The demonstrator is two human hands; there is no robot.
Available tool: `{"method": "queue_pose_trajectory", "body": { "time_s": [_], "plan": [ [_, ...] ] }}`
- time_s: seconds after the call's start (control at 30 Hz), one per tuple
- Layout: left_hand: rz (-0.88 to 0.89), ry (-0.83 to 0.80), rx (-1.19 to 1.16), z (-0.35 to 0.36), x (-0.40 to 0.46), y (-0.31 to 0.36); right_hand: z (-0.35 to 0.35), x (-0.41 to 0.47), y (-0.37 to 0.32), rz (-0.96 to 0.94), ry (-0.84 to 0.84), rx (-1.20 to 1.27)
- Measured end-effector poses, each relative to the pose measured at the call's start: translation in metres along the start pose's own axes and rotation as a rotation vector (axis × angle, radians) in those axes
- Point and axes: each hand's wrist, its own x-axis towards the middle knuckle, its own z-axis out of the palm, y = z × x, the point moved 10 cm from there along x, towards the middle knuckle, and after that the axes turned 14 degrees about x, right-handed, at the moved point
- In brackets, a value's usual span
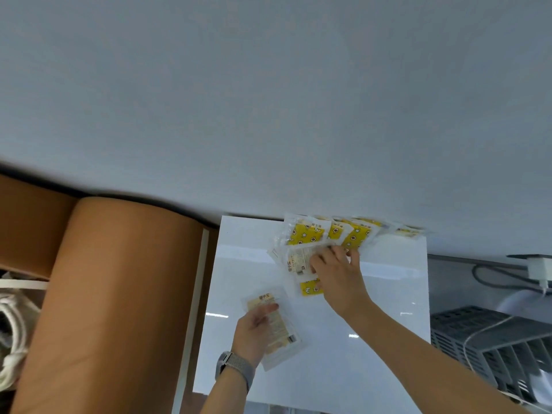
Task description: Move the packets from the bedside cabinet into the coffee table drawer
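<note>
the packets (pixel 325 237) lie fanned at the back of the white bedside cabinet (pixel 388 294) top: thin, light, floppy, slick plastic, best pinched at an edge. the right hand (pixel 337 276) curls onto one; the left hand (pixel 254 330) pinches another packet (pixel 279 327).
</note>
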Motion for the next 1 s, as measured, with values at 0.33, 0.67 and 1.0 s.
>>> {"method": "queue_pose_trajectory", "body": {
  "time_s": [0.33, 0.67, 1.0],
  "plan": [
    [-0.032, 0.056, -0.125, 0.001, -0.009, 0.004, -0.006, -0.028, 0.011, 0.159, -0.066, 0.391],
    [0.054, 0.048, -0.281, 0.008, -0.021, 0.017, 0.016, -0.073, -0.039, 0.341, -0.377, 1.18],
    [-0.023, 0.185, -0.422, -0.054, -0.006, -0.005, -0.027, 0.012, -0.013, 0.052, -0.021, 0.293]
  ]
}}
